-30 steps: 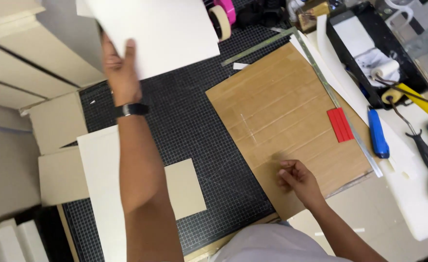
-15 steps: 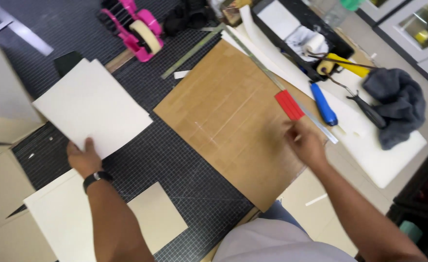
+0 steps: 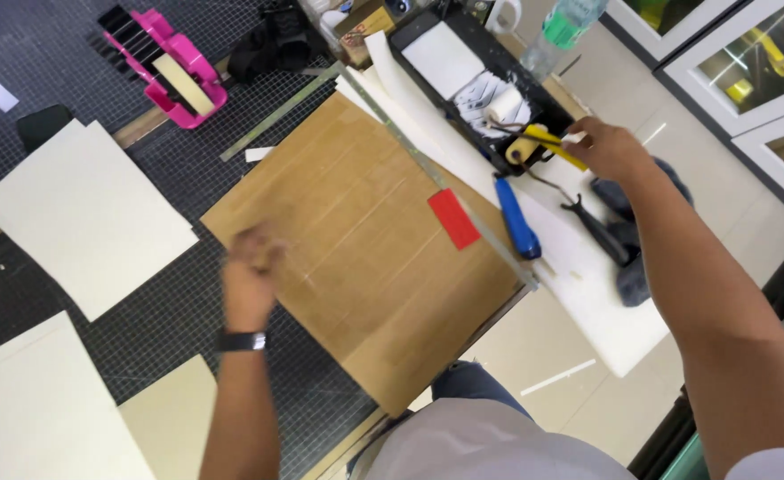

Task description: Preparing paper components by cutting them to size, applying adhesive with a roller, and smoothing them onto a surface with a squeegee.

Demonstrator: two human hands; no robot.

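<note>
- Now the right hand [image 3: 607, 147] has left the brown cardboard sheet [image 3: 365, 258] and closed its fingers on the yellow-handled roller [image 3: 543, 144] beside the black paint tray [image 3: 410, 40].
- Meanwhile the left hand [image 3: 250, 276], blurred, has let go of the cream board [image 3: 81, 213], which lies flat to its left; the hand rests loosely open on the cardboard, holding nothing.
- Under that hand, the cardboard looks flat and faintly scored.

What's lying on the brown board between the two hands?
In the head view, between the left hand and the right hand lie a red card, a long metal ruler and a blue-handled tool.
</note>
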